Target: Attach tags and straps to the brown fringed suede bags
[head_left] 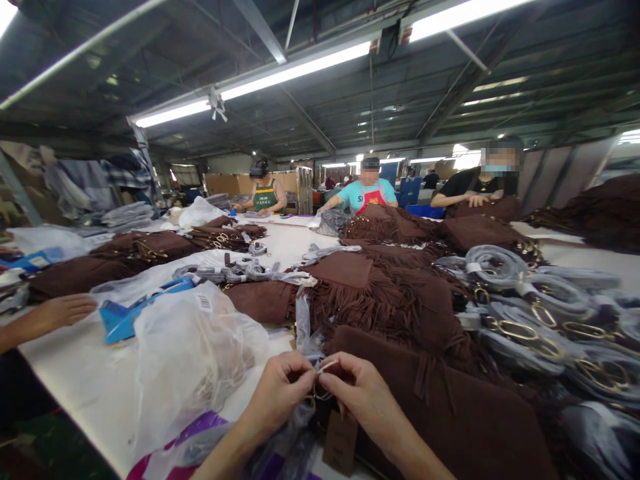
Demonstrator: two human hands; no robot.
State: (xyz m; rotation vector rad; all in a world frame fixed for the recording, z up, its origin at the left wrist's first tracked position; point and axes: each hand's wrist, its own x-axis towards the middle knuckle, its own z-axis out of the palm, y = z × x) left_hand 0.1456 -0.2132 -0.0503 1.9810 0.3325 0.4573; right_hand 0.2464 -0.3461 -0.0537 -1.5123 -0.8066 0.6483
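My left hand (276,393) and my right hand (363,392) meet low in the middle of the head view, both pinched on a small metal ring with a thin cord (323,381). A brown paper tag (341,441) hangs just below them. Under my right hand lies a brown suede fringed bag (450,400). A clear plastic wrapper (305,327) rises just behind my fingers.
A white table (90,380) carries piles of brown fringed bags (390,287), wrapped straps with gold rings (540,313), a clear bag of parts (190,353) and a blue tool (130,310). Another person's hand (65,310) rests at left. Three workers stand at the far end.
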